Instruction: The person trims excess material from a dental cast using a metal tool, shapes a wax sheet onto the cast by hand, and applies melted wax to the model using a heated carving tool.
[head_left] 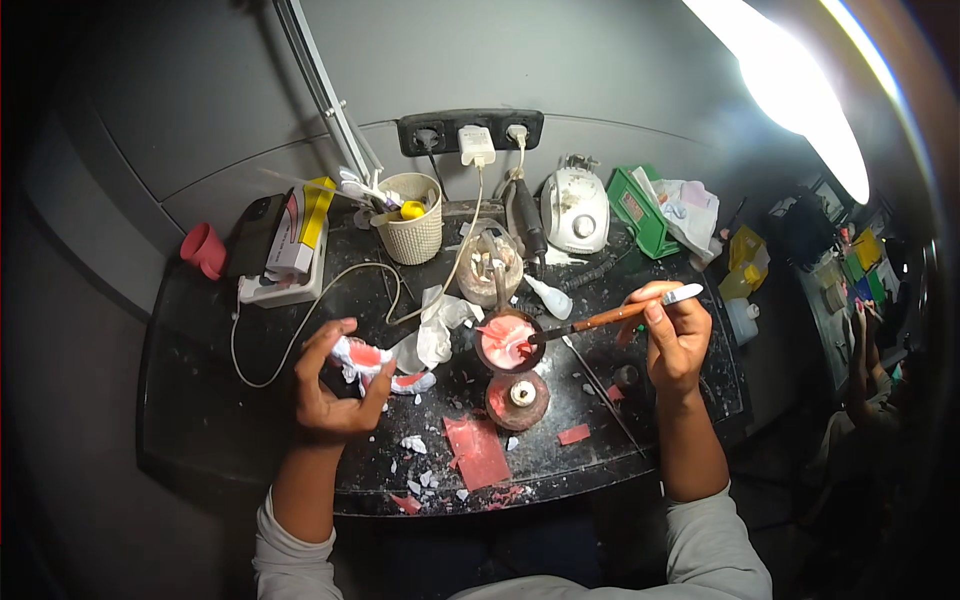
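Observation:
My left hand (335,395) is curled round a white plaster dental cast (352,352) with pink wax on it, gripped between thumb and fingers. Just right of the thumb, another white piece with pink (412,383) shows; whether it joins the cast I cannot tell. In my right hand (678,335) is a wax knife (600,318) with a wooden handle and a pale far end. Its dark tip reaches into a small pan (484,352) of pink wax (503,340). A round burner (518,402) sits at the pan's near side.
Pink wax sheet (477,455) and plaster crumbs (413,444) litter the near tabletop. A thin metal tool (605,395) lies at right. Behind are a woven cup (411,225), a debris-filled jar (490,268), a dropper bottle (549,297), a white control unit (577,212) and a cable (300,345).

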